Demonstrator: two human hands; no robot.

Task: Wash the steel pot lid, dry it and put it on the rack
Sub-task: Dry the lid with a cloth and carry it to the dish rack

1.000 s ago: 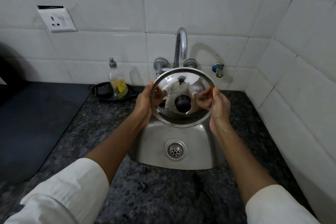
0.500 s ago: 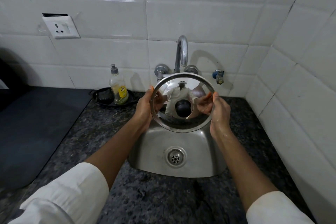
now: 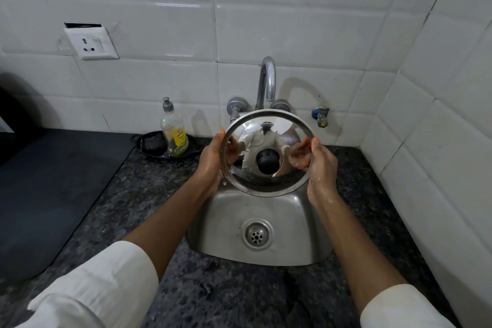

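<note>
**A:** Head view: we look down at our two bare arms reaching over a small steel sink point(image 3: 213, 234) set in a dark speckled counter point(image 3: 159, 194). What are we holding?

**B:** We hold the steel pot lid point(image 3: 290, 178) upright above the back half of the sink, its shiny top and black knob point(image 3: 267, 163) facing us. Our left hand point(image 3: 211, 161) presses the lid's left edge and our right hand point(image 3: 323, 168) presses its right edge, so the lid is clamped between the two palms, fingers curled behind the rim.

**A:** How close is it to things around it?

**B:** The lid's top edge sits just in front of the curved tap point(image 3: 267, 80) and its two round valves; we cannot tell if they touch. Its bottom edge hangs above the basin, well clear of the drain point(image 3: 257, 235).

**A:** And the room to either side?

**B:** On the right, the tiled wall point(image 3: 439, 141) turns a corner and runs toward us, leaving only a narrow strip of counter beside our right forearm. A small blue-handled valve point(image 3: 320, 116) sticks out of the back wall near the lid's upper right. On the left there is more open counter. A soap bottle point(image 3: 173, 128) stands in a shallow black dish point(image 3: 149, 146) against the back wall, near our left hand but apart from it. Farther left lies a flat dark mat point(image 3: 53, 181). A wall socket point(image 3: 91, 44) sits high on the tiles.
</note>
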